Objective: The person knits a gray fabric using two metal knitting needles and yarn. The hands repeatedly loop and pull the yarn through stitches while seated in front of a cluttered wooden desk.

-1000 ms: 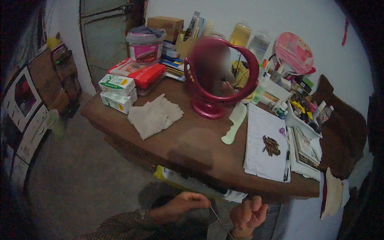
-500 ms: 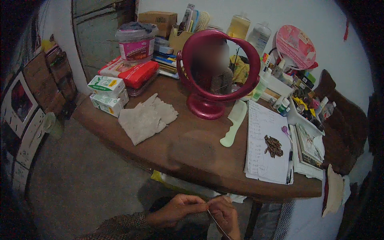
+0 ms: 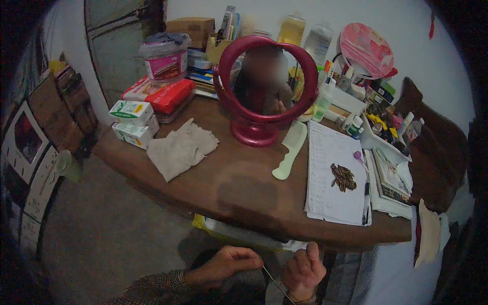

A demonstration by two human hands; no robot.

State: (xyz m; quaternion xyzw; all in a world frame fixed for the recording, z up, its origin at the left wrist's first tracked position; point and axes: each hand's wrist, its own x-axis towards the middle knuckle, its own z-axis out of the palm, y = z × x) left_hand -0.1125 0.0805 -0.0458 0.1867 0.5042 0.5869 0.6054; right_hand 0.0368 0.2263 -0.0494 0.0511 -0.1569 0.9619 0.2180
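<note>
At the lower middle, my left hand [image 3: 226,268] pinches the upper end of a thin, light, rod-like strand [image 3: 276,282] between thumb and fingers. The strand slants down to the right, passing close to my right wrist. To its right, my right hand [image 3: 304,272] is raised just before the table edge with its fingers curled in. Whatever those fingers hold, if anything, is hidden. Both hands are apart and below the brown table [image 3: 244,195].
On the table stand a magenta round mirror [image 3: 254,133], a pale green comb [image 3: 290,152], a crumpled beige cloth [image 3: 180,150] and stacked small boxes [image 3: 131,113]. At right, brown elongated pieces [image 3: 343,177] lie on written paper [image 3: 323,198], beside a white organizer tray [image 3: 386,145].
My right hand has moved right and slightly up, away from my left hand, which keeps its pinch on the strand. The view has shifted slightly.
</note>
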